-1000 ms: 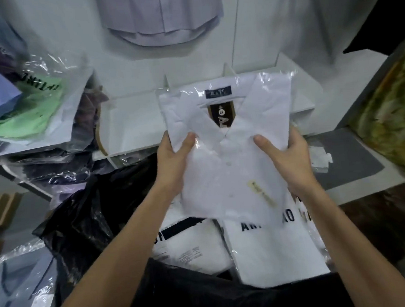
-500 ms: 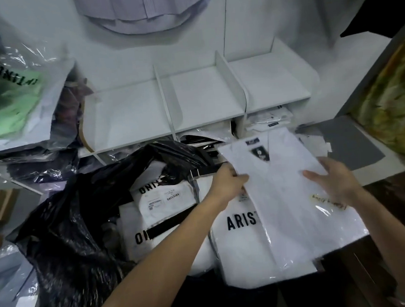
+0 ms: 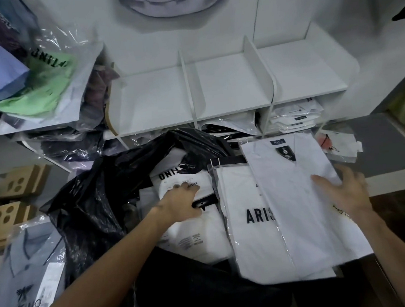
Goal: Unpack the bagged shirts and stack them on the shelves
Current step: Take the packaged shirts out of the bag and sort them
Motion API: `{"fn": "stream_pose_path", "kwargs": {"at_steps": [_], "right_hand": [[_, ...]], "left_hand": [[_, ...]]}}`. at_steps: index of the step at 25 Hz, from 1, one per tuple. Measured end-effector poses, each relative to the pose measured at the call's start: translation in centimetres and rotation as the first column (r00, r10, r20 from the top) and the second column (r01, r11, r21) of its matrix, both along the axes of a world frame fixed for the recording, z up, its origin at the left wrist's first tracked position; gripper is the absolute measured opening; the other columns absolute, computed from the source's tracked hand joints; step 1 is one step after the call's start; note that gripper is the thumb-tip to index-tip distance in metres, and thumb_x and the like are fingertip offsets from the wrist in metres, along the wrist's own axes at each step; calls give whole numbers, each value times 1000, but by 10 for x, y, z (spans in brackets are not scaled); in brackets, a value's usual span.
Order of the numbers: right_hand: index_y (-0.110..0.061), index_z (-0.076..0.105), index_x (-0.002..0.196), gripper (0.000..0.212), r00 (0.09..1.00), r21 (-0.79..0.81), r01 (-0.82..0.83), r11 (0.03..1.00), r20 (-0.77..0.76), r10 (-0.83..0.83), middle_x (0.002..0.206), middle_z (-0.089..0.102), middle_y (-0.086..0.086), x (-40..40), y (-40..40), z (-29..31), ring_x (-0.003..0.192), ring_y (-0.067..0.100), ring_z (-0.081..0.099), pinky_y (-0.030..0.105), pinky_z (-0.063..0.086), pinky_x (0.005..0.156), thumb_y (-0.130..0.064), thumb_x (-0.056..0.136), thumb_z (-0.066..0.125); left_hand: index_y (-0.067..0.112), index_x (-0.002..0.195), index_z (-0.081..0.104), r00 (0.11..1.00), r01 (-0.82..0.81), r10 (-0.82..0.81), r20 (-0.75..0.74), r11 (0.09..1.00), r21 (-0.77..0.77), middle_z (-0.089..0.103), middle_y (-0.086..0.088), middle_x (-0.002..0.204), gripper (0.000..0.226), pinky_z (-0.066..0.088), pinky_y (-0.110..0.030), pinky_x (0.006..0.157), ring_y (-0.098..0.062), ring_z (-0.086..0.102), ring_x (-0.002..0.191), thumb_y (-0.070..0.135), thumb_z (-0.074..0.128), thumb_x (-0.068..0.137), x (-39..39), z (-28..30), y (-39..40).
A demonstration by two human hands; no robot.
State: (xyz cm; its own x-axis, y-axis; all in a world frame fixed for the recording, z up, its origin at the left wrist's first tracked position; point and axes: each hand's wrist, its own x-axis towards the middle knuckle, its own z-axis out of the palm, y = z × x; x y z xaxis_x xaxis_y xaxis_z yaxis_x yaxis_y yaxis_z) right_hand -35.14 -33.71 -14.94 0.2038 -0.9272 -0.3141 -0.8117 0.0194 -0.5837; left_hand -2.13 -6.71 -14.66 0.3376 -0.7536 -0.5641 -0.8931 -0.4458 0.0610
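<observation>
Both forearms are bare to the frame's edge, and the left hand and right hand wear nothing.

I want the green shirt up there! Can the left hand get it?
Probably yes. The left hand is down in the black bag, touching a packet; the green shirt lies on top of its pile, nothing in between.

Black sack: thin crinkly plastic, glossy w/ highlights. Right of sack, white shirt: smooth matt cloth in clear shiny film. Behind sack, shelf: white smooth matt board. Left of sack, boxes: brown matt cardboard. Up-left of sack, green shirt: cloth in wrinkled glossy poly.
</observation>
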Motion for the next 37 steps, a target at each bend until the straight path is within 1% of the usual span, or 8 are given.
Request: {"fn": "stream_pose_path", "kwargs": {"at_steps": [6,11,17,21,26,30,34,37], "right_hand": [[-31,68,126,43,922,-321,-268,908,188,339,121,49,-3,42,53,22,122,28,50,33,37,107,-36,86,81],[-39,67,122,37,744,-244,-494,835,378,551,115,56,-22,97,97,45,108,4,59,24,49,98,-31,89,80],[-40,45,149,85,619,-220,-591,776,492,612,143,51,-28,166,126,92,129,-14,47,8,39,105,-41,76,89],[-25,60,136,64,474,-166,-650,742,674,567,129,71,-11,195,140,119,122,7,65,33,51,106,-34,78,86],[-20,73,111,22,400,-158,-542,826,815,418,108,79,-7,205,148,143,104,14,75,35,60,93,-22,89,73],[-16,69,115,21,329,-66,-390,919,922,205,107,80,-5,188,128,165,102,15,75,26,60,83,-11,94,68],[-19,66,121,35,426,-65,-359,931,876,226,115,78,-3,168,108,174,109,18,73,40,59,98,-22,88,74],[-23,52,140,63,594,-137,-221,966,766,245,124,70,-4,166,105,165,111,14,70,46,56,101,-30,85,83]], "left_hand": [[10,139,41,878,203,-214,429,977,71,66,-11,123,47,58,-37,78,-28,70,107,5,53,94,-1,16,-9],[29,118,61,926,6,89,366,968,-251,72,-1,112,35,46,-34,73,-30,71,100,17,49,88,27,102,2],[27,99,61,934,-32,205,294,864,-503,68,-5,97,21,34,-32,67,-39,63,94,17,51,84,44,209,13],[21,90,55,939,-12,208,275,817,-576,65,-2,85,13,27,-30,58,-36,59,86,14,48,82,37,239,19],[33,118,65,903,148,292,314,476,-867,66,2,110,39,42,-39,87,-27,59,106,33,58,80,41,259,30],[36,135,48,832,-402,428,-352,30,-915,53,12,130,64,42,-37,103,-13,50,120,51,78,81,55,214,40],[19,135,58,476,-831,14,-879,336,-444,73,1,124,50,55,-47,102,-18,71,113,24,78,89,15,178,29],[10,122,68,411,-863,-91,-907,281,-420,77,-4,116,31,58,-46,95,-26,74,107,5,72,92,0,178,17]]}}
